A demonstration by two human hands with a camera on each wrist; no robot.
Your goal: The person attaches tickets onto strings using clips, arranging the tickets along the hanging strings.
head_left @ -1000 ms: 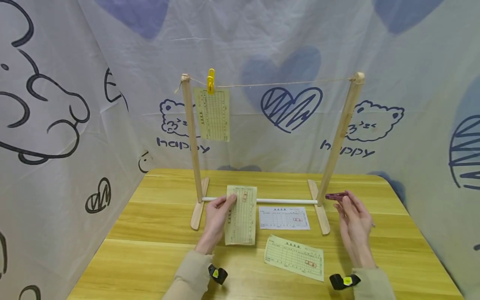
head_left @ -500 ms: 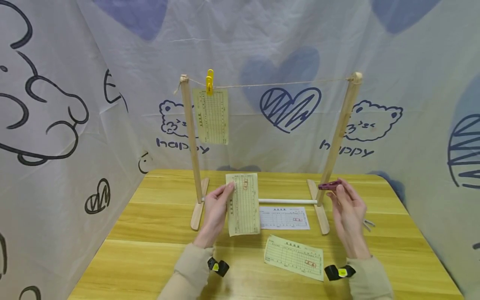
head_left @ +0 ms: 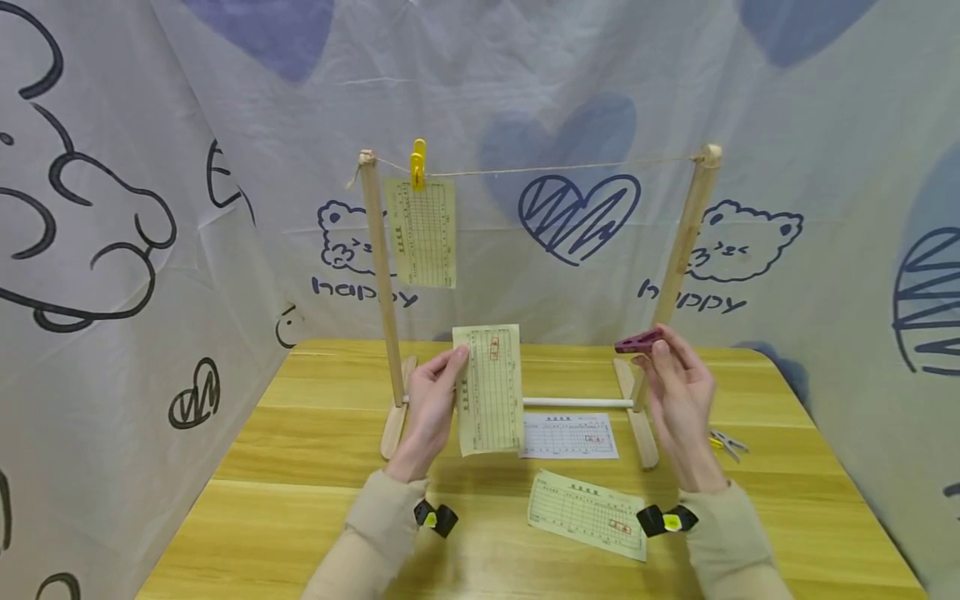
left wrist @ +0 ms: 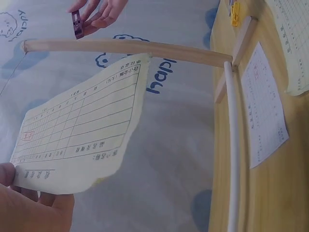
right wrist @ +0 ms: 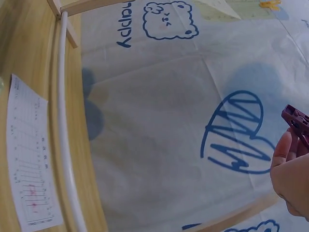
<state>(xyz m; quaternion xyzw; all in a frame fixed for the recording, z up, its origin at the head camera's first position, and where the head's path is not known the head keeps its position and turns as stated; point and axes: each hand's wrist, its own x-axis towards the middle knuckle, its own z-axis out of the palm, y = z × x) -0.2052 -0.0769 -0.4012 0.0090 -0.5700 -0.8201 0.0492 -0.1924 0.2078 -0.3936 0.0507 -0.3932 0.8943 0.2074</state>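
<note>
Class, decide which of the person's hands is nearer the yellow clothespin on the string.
Left: the left hand is below the yellow clothespin; the right hand is also lower, but much farther to the right.

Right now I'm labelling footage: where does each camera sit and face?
Head: worn there, facing forward and down at the wooden frame; left hand, right hand, sleeves show.
Left wrist: worn there, facing the held receipt; left hand lower left, right hand at top.
Right wrist: worn there, facing the curtain; right hand at right edge.
Wrist views share the purple clothespin and white rod.
</note>
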